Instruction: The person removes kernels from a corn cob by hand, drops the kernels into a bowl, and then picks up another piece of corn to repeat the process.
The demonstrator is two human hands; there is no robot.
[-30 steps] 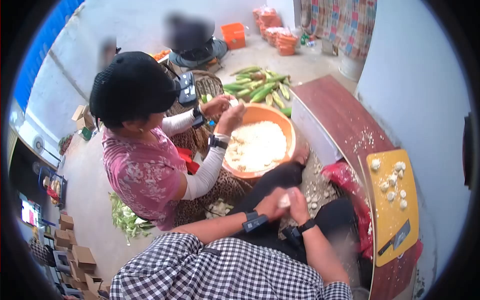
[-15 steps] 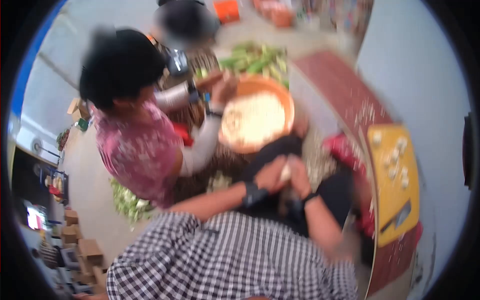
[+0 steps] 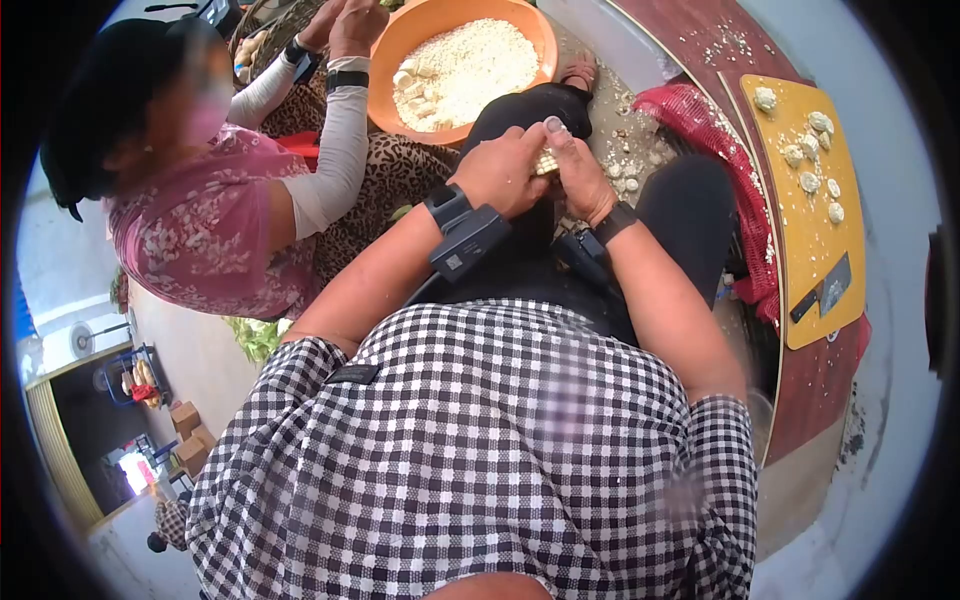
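A pale corn cob (image 3: 546,162) with rows of kernels is gripped between my two hands, above my lap. My left hand (image 3: 502,172) wraps round it from the left and my right hand (image 3: 578,172) closes on it from the right, thumb on top. Most of the cob is hidden by my fingers. Just beyond my hands stands an orange basin (image 3: 545,45) holding loose pale kernels (image 3: 470,70) and some larger pieces at its left side.
A co-worker in a pink top (image 3: 215,220) sits at the left, both hands raised beside the basin. At right, a yellow cutting board (image 3: 790,240) bears cob pieces and a cleaver (image 3: 834,284) on a reddish board (image 3: 810,400). A red mesh bag (image 3: 710,130) lies beside it.
The view has tilted downward and grown sharper, so the basin and cutting board sit higher in the frame. My hands remain together round the cob, whose kernels now show.
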